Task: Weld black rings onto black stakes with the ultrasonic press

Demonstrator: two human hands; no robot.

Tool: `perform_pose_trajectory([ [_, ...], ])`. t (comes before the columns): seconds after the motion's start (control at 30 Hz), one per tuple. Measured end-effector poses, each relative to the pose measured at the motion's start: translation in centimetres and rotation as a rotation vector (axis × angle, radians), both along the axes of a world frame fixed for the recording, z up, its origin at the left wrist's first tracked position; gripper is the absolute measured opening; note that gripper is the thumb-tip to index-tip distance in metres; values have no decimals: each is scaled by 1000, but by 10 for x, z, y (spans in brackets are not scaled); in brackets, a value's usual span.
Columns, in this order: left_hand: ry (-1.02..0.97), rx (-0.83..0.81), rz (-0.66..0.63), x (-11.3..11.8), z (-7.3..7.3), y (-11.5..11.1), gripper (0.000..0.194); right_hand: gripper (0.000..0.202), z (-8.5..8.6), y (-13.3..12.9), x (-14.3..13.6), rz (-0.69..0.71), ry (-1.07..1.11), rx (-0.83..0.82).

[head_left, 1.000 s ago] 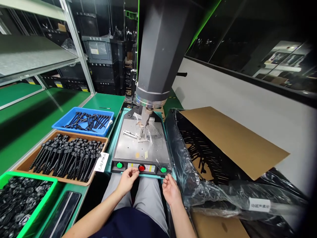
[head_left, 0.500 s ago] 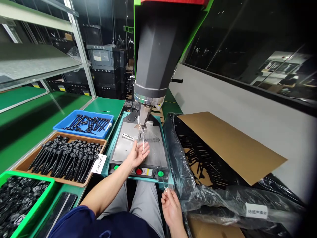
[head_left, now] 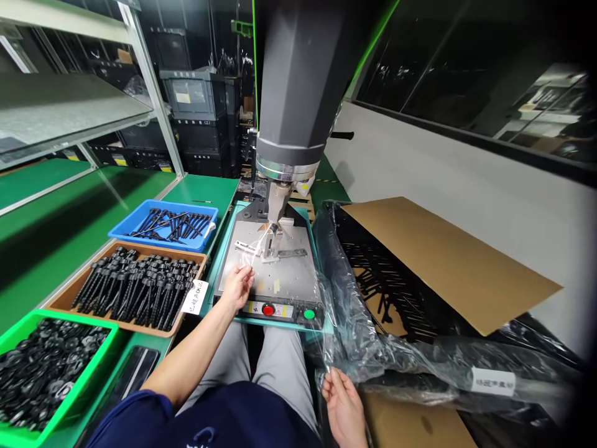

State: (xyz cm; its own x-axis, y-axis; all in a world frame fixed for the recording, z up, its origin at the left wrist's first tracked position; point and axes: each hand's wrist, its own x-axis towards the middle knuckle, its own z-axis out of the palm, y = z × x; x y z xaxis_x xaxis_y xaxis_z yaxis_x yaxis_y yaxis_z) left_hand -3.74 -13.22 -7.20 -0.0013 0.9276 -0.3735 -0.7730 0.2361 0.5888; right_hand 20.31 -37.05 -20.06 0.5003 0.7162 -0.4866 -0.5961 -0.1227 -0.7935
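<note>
In the head view, the person's left hand [head_left: 239, 286] is above the near left part of a flat silver metal plate [head_left: 298, 280], its fingers curled together on the lower end of a thin, glossy whitish strand [head_left: 257, 244]. That strand reaches up and away to the tip of a tapered silver metal horn [head_left: 278, 200], which hangs under a large dark grey machine head [head_left: 293, 93].

The right hand [head_left: 345, 404] is nearer and farther right, past the plate's near edge, with fingers pinched together on thin, clear, crinkled plastic film [head_left: 329, 356]. The film runs up from there towards the plate's near right corner, beside a round green button [head_left: 309, 314]. Whether strand and film are one piece, I cannot tell.

Half a second ago the left hand was spread palm up just below the horn; it has since drawn back to the near left and closed. The right hand has shifted farther right, and the film that lay across the plate's right side is now mostly off it. A narrow dark grey strip [head_left: 293, 253] on the plate therefore shows more plainly. I judge the film to be under better control, with the handling unfinished: the strand still reaches the horn.
</note>
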Motion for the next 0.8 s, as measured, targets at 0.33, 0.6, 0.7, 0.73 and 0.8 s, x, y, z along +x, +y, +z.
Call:
perform_pose_trajectory([
  [0.33,149,-204,112,-40,-77,-117,29,53,-10,-13,-2,-24,-5,-156],
  [0.6,180,-239,208,-58,-88,-137,41,55,-9,-13,-4,-70,-256,-241],
  [0.7,218,-235,210,-61,-94,-143,43,61,-8,-17,-7,-51,-313,-281],
  [0.73,223,-234,207,-62,-96,-145,43,63,-8,-21,-9,-28,-315,-305],
  [0.8,217,-229,194,-66,-100,-148,44,65,-10,-30,-14,46,-284,-378],
])
